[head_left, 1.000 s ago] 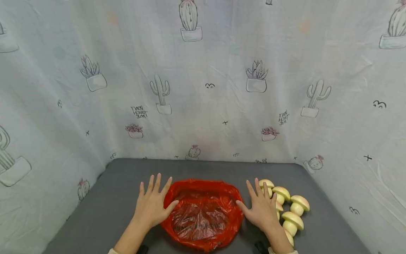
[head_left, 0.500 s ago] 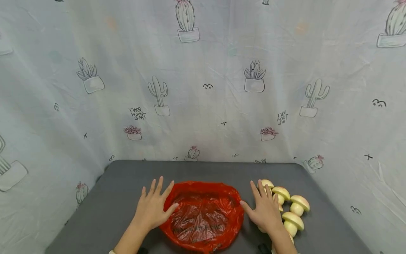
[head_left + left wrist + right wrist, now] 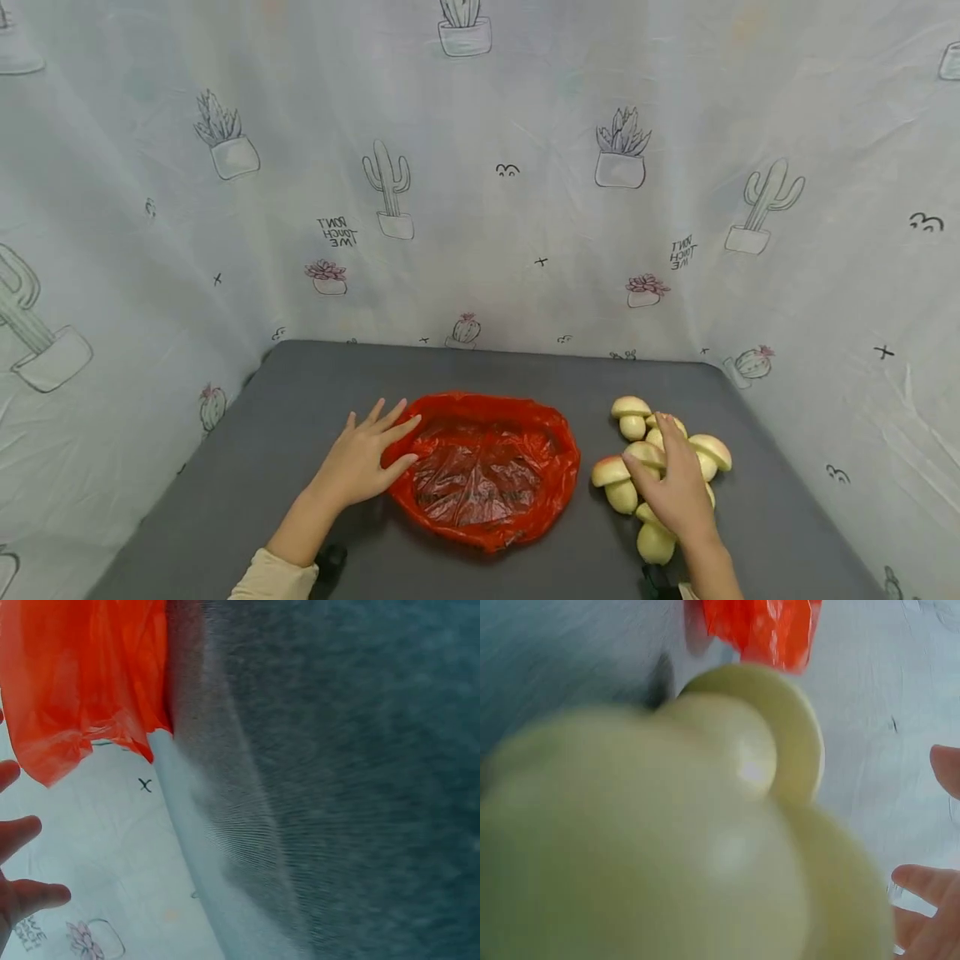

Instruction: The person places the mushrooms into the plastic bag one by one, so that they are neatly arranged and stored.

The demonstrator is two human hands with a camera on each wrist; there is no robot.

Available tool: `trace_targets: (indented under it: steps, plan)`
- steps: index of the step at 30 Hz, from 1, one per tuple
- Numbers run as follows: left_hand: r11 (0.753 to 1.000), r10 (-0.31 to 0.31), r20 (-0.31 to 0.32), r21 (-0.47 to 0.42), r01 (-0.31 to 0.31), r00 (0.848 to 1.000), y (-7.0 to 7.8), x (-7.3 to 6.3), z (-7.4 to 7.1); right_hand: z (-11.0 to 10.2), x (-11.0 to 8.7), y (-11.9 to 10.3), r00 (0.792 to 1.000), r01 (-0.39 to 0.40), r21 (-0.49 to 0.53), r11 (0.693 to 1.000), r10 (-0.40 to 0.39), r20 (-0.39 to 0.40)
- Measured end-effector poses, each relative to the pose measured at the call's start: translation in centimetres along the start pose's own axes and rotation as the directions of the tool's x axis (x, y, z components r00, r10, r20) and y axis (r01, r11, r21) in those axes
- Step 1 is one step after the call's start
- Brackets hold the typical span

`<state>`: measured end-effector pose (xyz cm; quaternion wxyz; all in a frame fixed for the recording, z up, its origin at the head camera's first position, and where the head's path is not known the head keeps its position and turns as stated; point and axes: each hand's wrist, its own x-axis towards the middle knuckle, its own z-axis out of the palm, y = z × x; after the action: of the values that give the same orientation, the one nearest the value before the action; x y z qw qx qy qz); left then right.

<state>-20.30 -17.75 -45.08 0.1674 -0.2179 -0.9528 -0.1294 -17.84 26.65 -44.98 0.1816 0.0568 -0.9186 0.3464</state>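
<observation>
A container lined with a red plastic bag [image 3: 491,535] stands mid-table, its inside showing nothing but crinkled film. My left hand [image 3: 365,460] is spread beside its left rim, fingers straight and thumb pointing toward the rim. In the left wrist view, the red plastic [image 3: 90,682] hangs apart from the fingertips. To the right lies a cluster of several model mushrooms [image 3: 619,495] with pale stems and yellowish caps tinged red. Above that cluster hovers my right hand [image 3: 678,492], fingers extended and holding nothing, hiding some of them. A blurred mushroom [image 3: 645,847] fills much of the right wrist view.
The dark grey tabletop [image 3: 300,408] runs back to a pale curtain [image 3: 480,250] printed with potted cacti, which also encloses both sides. A black wrist strap [image 3: 330,560] shows beneath the left forearm.
My right hand has moved right, away from the container's rim and over the mushrooms, uncovering those on the cluster's left. My left hand has turned slightly inward. The head view has tilted down.
</observation>
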Motion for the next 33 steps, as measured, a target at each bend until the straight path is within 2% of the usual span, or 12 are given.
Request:
trace_targets:
  steps: [3,8,12,16,20,25,28,33]
  plan:
    - [0.998,-0.002,0.042,-0.055,0.004,0.999,-0.4,0.2,-0.1,-1.0,-0.8,0.8,0.999,-0.050,0.018,0.999,0.050,-0.005]
    - [0.988,-0.040,0.110,-0.141,0.055,0.993,-1.0,-0.5,0.1,-2.2,-2.2,2.0,0.995,-0.096,0.020,0.995,0.096,-0.009]
    - [0.983,-0.044,0.099,-0.174,0.060,0.994,-1.1,-0.9,0.1,-2.9,-3.3,2.9,0.994,-0.100,-0.002,0.995,0.100,0.033]
    - [0.979,-0.003,0.107,-0.203,0.025,0.994,-1.0,-0.9,-0.1,-3.4,-4.4,3.3,0.986,-0.131,-0.051,0.990,0.135,0.093]
    - [0.973,0.025,0.166,-0.229,0.013,0.986,-0.9,-0.9,-0.2,-3.6,-5.5,2.9,0.981,-0.147,-0.063,0.987,0.154,0.115]
    - [0.968,0.013,0.222,-0.245,0.043,0.975,-1.0,-0.8,-0.1,-3.1,-6.8,1.6,0.979,-0.149,-0.070,0.986,0.157,0.128]
    - [0.966,0.016,0.253,-0.254,0.050,0.967,-1.2,-0.7,0.0,-2.4,-7.4,1.1,0.973,-0.149,-0.073,0.986,0.159,0.165]
    - [0.951,0.047,0.306,-0.306,0.051,0.951,-1.5,-0.4,0.3,-1.7,-7.8,0.9,0.948,-0.193,-0.076,0.978,0.206,0.244]
